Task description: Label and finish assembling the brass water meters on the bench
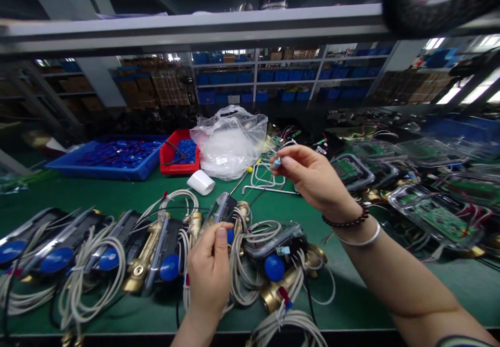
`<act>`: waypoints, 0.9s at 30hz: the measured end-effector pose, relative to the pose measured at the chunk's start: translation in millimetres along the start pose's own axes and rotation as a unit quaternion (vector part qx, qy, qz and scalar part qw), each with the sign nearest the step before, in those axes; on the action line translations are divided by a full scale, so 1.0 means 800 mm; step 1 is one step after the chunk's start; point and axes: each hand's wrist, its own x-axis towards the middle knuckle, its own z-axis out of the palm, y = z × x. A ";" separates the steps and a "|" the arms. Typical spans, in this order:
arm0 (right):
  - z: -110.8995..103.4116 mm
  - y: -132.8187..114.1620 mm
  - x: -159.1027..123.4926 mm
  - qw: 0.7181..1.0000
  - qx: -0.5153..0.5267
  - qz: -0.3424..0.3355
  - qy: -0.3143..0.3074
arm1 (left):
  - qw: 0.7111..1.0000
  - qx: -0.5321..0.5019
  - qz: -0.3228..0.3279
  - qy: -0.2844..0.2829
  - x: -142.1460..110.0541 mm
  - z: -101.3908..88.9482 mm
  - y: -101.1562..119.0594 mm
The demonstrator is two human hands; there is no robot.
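While the head view is all I've got on my end, it covers the work OK. My R hand [318, 180] is up over the mid tabletop [133, 193], grip clamped on a small light-blue piece [276, 162], pinched btwn thumb & forefinger, held off the surface & showing just above a bent metal rod [269, 189]. L hand [209, 274] is low, among the meter units [223, 207]; its thumb & forefinger are near each other, but can't tell if that grip has anything in it or touches the unit beyond.

Step in hand, as I judge it: handling the tiny piece up front w/ R, L down by the units. Next move prob. calls for a firm pinch & slow, fine control, since fingers cover most of the piece.

Other stuff: coiled cables [239, 279] loop round both sides of L hand, so snag risk if I drag low. Blue cap [274, 268] & brass fitting [273, 295] sit to its R. Far side: blue tray [105, 173] of blue bits, red bin [179, 169], white tube [201, 182], clear plastic bag [228, 151]. Circuit boards [439, 219] in clear housings crowd the R, past my forearm. Shelf beam [219, 29] spans overhead, prob. limiting any high lift.
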 end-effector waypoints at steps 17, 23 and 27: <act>0.039 0.033 0.012 0.951 -0.228 -0.130 -0.164 | 0.955 0.284 0.045 -0.066 0.012 0.023 -0.043; 0.037 0.054 0.040 0.939 -0.272 -0.153 -0.148 | 0.961 0.200 -0.002 -0.189 0.035 0.018 -0.048; 0.031 0.078 0.052 0.934 -0.286 -0.155 -0.145 | 0.961 0.145 -0.006 -0.236 0.051 0.013 -0.051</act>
